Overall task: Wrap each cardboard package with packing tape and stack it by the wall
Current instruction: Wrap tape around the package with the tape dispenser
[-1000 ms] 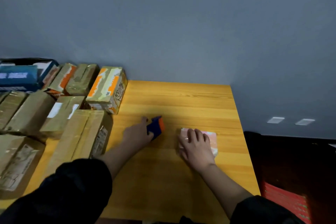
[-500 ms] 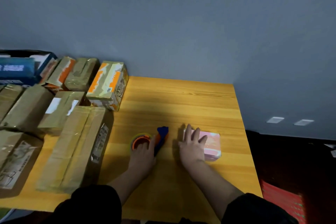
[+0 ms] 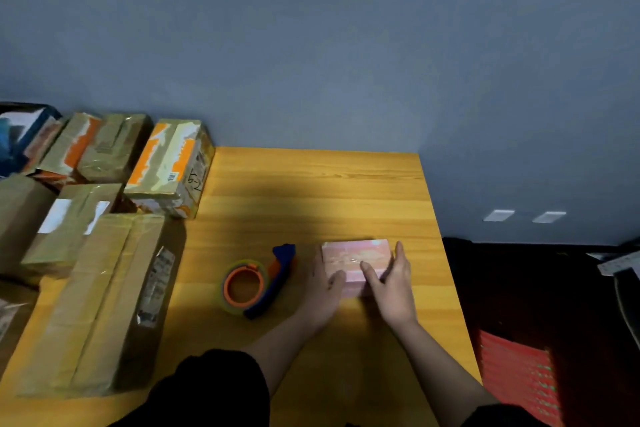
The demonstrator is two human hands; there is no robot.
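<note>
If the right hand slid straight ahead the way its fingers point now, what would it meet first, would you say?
Beyond the pink package that the right hand holds, only bare table shows, so probably the wall behind it; depth is unclear.

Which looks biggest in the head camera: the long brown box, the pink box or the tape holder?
1. Long brown box, easily the biggest.
2. Pink box and tape holder look about alike, so I won't rank them.

One pink package [image 3: 353, 258], one tape dispenser [image 3: 258, 282], two hands, about eight taped cardboard boxes, one table [image 3: 311, 191]
</note>
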